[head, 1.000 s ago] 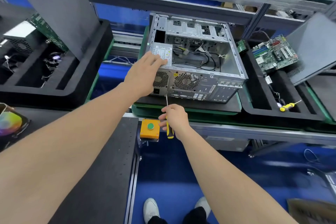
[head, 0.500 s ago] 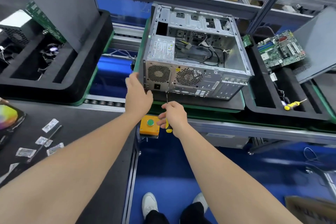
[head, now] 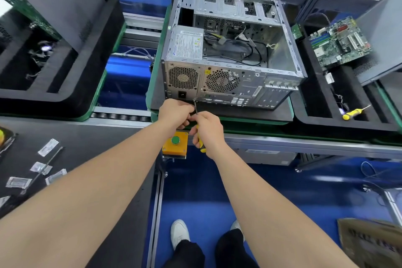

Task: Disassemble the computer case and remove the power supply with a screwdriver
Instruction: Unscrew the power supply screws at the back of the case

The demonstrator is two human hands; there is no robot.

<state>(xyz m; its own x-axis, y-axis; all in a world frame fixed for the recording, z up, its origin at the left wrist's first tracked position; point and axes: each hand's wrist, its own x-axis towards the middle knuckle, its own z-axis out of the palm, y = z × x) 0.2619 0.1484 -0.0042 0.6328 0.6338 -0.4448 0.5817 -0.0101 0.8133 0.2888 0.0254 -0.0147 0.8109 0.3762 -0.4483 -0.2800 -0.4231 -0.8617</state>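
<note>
Left hand moved off near-left corner of computer case to screwdriver; fingers curled, pinching bare shaft. Right hand wrapped round yellow handle. Tip on screw at lower edge of rear panel, beside power socket. Case lies on side on black mat, side panel off, interior open upward, loose cables inside. Power supply in near-left corner: grey box, label up, honeycomb fan grille facing person.
</note>
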